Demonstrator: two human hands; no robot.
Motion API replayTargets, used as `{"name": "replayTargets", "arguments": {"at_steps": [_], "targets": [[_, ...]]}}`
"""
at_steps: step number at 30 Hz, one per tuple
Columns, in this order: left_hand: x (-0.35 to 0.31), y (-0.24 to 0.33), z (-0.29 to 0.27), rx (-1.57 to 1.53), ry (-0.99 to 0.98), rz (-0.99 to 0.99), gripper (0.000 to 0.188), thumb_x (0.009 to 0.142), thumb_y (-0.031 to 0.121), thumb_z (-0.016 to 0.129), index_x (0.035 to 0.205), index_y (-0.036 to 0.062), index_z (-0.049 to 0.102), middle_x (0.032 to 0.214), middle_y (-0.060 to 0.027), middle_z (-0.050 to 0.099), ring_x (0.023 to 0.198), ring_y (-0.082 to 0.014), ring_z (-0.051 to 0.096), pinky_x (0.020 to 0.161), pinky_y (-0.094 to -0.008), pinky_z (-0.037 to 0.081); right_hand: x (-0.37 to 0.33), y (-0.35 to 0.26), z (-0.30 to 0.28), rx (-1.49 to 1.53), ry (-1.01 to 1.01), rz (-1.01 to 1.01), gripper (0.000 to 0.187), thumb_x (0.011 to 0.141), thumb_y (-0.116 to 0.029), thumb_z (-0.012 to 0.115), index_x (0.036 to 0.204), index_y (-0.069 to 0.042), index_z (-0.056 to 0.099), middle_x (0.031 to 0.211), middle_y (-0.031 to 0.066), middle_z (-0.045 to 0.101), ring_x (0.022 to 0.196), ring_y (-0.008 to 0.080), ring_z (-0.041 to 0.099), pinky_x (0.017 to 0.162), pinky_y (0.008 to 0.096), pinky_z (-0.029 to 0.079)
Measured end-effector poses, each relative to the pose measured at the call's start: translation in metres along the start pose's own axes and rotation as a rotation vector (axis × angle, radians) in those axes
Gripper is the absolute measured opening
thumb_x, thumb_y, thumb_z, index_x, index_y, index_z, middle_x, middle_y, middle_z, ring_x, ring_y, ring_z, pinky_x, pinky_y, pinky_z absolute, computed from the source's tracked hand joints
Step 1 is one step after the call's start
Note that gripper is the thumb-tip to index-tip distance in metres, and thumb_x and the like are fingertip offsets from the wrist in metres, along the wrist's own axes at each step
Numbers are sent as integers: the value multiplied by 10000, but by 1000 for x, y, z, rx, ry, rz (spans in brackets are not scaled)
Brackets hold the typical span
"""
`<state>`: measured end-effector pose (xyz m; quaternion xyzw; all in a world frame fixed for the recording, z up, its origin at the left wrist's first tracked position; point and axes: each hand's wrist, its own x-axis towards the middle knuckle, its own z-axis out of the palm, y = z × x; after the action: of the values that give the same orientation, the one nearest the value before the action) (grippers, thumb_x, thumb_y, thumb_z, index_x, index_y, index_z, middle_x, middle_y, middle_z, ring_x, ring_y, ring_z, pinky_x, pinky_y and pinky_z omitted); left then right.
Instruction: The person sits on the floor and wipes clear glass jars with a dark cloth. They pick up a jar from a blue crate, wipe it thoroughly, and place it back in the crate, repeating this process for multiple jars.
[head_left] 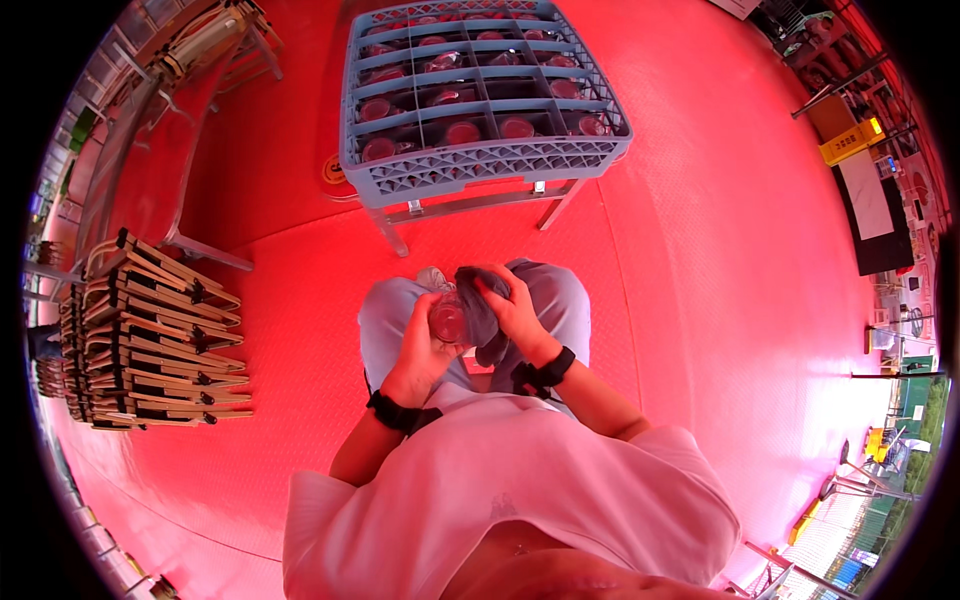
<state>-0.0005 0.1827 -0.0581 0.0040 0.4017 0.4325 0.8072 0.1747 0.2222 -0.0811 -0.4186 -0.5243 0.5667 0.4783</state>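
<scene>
Perhaps the clear glass (448, 322) is best turned slowly against the dark cloth (480, 322), with light pressure only, so it does not slip. It is above the lap (384, 318), grasped by the left hand (422, 354), thumb along its side; some fingertips I cannot see. The right hand (516, 314) has its fingers gripping the cloth, just beside the glass.

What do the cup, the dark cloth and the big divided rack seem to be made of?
The cup in the left hand: glass or clear plastic, glossy; red shows through it.
The dark grey cloth: soft fabric, matte, judging by its loose folds; fibre unclear.
The divided rack: probably moulded plastic, low-sheen, given its lattice walls and even blue-grey colour.
</scene>
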Motion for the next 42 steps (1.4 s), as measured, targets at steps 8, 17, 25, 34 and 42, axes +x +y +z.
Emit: {"name": "replayTargets", "arguments": {"at_steps": [8,17,25,34,42], "targets": [[-10,10,1,159,-112,33,445,977,429,488,1241,89,601,1147,-51,688,1021,-231,680,813,-433,561,2,2,-36,31,99,210,290,970,-139,609,1198,39,638,1078,64,704,988,129,634,869,280,510],[6,-11,-6,188,-306,193,435,1055,408,426,1327,82,518,1302,-67,577,1126,-163,617,905,-334,543,-6,-111,11,-415,-220,-336,237,873,-110,679,1107,-68,692,1211,86,656,1118,263,640,945,345,499],[-5,-6,5,105,-163,164,487,1053,452,409,1367,90,496,1303,-20,582,1158,-138,604,956,-329,517,6,-44,13,-122,-130,16,256,893,-143,664,1132,-57,692,1098,110,702,1045,237,674,924,340,508],[0,-1,10,170,-108,-9,464,1004,454,464,1253,81,582,1176,-59,679,1038,-225,684,800,-450,589,2,-6,-26,288,-75,435,273,974,-143,588,1180,23,655,1084,51,697,980,127,636,881,275,502],[18,0,-10,93,-144,59,437,1015,389,421,1287,80,568,1267,-70,641,1168,-231,624,949,-469,544,6,-52,-45,48,57,190,297,950,-150,634,1198,14,645,1140,70,693,1055,154,635,896,292,506]]}}
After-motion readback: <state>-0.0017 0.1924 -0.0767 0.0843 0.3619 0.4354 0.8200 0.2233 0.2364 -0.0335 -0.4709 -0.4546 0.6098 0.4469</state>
